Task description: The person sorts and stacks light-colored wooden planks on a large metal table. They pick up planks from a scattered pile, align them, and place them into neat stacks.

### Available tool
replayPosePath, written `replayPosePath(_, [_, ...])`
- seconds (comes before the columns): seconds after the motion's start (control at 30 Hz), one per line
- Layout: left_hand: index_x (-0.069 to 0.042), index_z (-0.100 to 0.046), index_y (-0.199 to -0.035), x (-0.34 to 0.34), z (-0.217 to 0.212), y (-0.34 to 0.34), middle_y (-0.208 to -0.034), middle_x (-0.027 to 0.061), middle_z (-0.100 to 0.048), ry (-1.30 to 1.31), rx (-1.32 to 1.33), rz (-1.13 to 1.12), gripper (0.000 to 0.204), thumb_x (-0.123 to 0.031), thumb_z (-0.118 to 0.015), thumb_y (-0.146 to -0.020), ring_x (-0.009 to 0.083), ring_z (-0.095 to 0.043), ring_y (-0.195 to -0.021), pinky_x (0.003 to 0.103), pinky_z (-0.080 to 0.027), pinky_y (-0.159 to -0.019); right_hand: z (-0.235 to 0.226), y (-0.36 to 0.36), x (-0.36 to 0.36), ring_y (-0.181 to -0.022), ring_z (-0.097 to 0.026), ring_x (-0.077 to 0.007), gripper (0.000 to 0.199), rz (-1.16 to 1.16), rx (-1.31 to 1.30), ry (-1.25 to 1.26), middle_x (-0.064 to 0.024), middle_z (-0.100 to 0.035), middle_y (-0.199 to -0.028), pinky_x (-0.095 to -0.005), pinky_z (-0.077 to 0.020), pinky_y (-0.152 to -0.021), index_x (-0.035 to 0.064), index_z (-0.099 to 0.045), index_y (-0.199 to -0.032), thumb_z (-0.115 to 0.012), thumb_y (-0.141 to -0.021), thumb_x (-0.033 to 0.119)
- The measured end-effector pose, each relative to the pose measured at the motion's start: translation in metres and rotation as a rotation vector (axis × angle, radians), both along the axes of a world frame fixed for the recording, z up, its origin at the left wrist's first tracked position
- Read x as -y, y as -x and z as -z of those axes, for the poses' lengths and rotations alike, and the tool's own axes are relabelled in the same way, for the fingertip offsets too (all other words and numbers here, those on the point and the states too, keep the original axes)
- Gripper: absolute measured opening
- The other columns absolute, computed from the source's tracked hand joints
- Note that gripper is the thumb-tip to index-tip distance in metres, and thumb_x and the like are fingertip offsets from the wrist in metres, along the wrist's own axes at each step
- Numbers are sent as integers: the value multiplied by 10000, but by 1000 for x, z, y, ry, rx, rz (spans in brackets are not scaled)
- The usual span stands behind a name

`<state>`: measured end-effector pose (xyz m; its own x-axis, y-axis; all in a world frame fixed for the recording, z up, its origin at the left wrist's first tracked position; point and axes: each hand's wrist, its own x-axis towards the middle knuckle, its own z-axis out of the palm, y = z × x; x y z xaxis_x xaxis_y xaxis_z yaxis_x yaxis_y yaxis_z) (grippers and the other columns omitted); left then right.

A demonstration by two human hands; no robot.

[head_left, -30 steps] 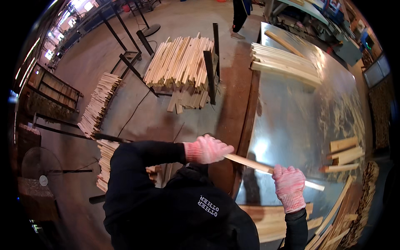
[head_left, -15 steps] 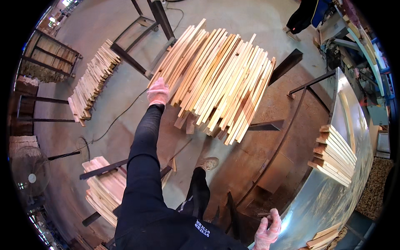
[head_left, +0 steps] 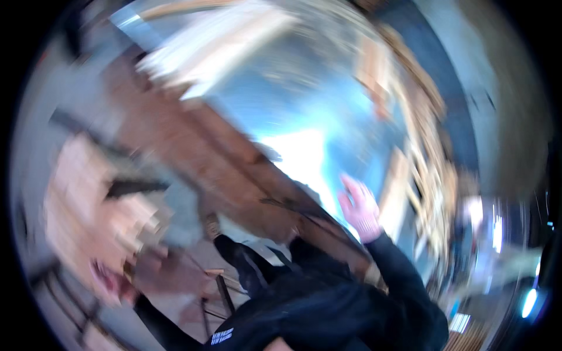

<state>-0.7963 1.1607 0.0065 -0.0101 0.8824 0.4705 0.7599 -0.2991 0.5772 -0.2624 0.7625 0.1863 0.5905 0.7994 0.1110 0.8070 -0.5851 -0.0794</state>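
My left hand [head_left: 111, 283], in a pink glove, is at the lower left beside the near end of a stack of pale wooden strips [head_left: 82, 193]. Motion smears its fingers, so their grip and any contact with the wood cannot be made out. My right hand [head_left: 360, 210], gloved in pink too, hovers at or just over the shiny metal tabletop [head_left: 281, 117]. Its fingers are stretched apart and nothing shows in them. At the far side of the tabletop lies a blurred bundle of light wooden strips [head_left: 219, 44].
Loose wooden pieces [head_left: 430, 169] pile along the table's right side, with short boards [head_left: 374, 67] near its far right. A brown rusty panel [head_left: 228, 158] runs along the table's left edge. Dark metal bars [head_left: 134, 187] stick out by the left stack.
The view has swung right, from the wood stack on the floor stand to the metal table. My left hand is off that stack's far-left end; my right hand now reaches further forward.
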Motion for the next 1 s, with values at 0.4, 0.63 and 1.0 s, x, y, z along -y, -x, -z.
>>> replayPosePath(0.4, [69, -248, -1550, 539, -96, -558, -1559, 287, -347, 620, -317, 1321, 1044, -442, -779, -810, 413, -331, -1460, 451, -269, -1209, 119, -79, 369, -1415, -397, -384, 792, 813, -214, 156, -173, -443, -1527, -496, -318, -1162, 51, -401, -1504, -604, -904, 526])
replayPosePath(0.63, [-48, -71, -1613, 647, -91, -636, -1594, 317, -236, 581, -743, 1122, 1164, -501, -753, -785, 429, -339, -1451, 481, -362, -1140, 114, -72, 406, -1388, -424, -360, 719, 592, -316, -17, -160, -498, -1470, -489, -295, -1178, 46, -456, -1472, -632, -880, 415])
replayPosePath(1.0, [-52, -368, -1512, 617, -99, -671, -1281, 253, -614, 687, -840, 868, 955, -612, -709, -818, 391, -635, -1166, 452, -485, -1002, 109, -81, 367, -1392, -437, -382, 717, 442, -1056, -808, -201, -459, -1506, -416, -375, -1144, 85, -335, -1556, -638, -947, 312])
